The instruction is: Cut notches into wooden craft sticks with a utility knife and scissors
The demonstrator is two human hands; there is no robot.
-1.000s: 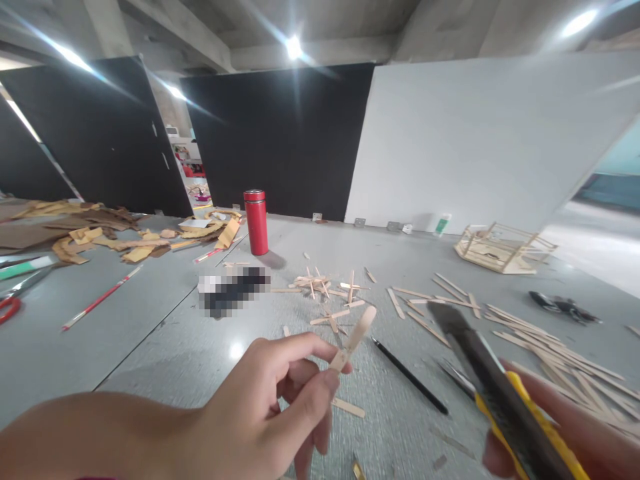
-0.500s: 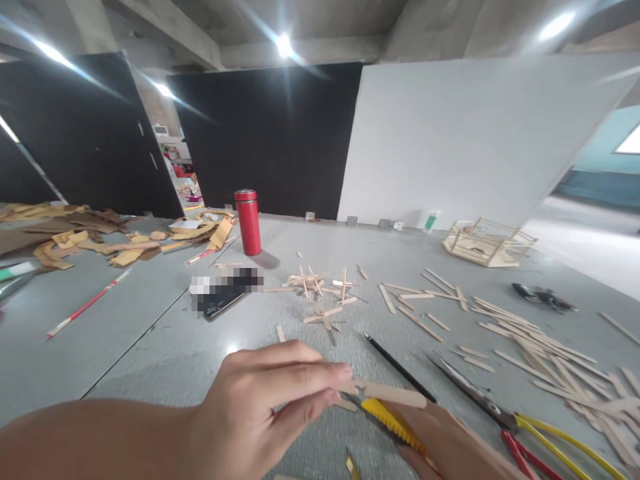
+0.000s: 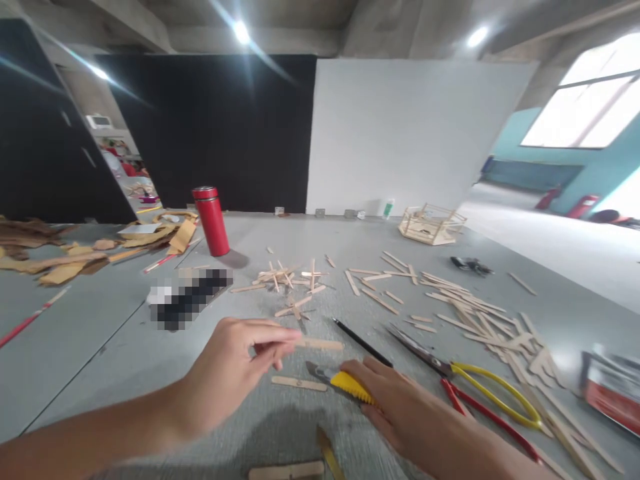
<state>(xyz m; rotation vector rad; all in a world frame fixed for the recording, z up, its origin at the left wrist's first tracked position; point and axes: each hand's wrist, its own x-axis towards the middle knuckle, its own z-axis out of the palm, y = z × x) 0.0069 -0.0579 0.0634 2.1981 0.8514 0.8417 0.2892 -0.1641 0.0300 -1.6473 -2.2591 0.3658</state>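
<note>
Between the thumb and fingers of my left hand [image 3: 240,360] is one end of a wooden craft stick [image 3: 323,345], held level above the table. My right hand [image 3: 395,407] is wrapped round the yellow handle of a utility knife [image 3: 350,385], its blade pointing left, just below the held stick. On the table under the blade lies another craft stick [image 3: 297,383]. Closer to me are a further stick [image 3: 287,471] and a thin yellowish blade-shaped tool [image 3: 329,453] that I cannot make out. Several sticks are joined into small crosses [image 3: 295,307] ahead of my left hand.
A black pen [image 3: 363,341] and shears with red and yellow handles [image 3: 453,370] lie beside my right hand. Loose sticks [image 3: 493,327] are piled at right. Further back stand a red flask [image 3: 211,223] and a stick-built frame [image 3: 431,225]. A blurred phone [image 3: 193,300] lies left.
My view has turned right. My hands have moved apart; the knife blade, earlier against the held stick, is now clear below it. Both hands keep their hold.
</note>
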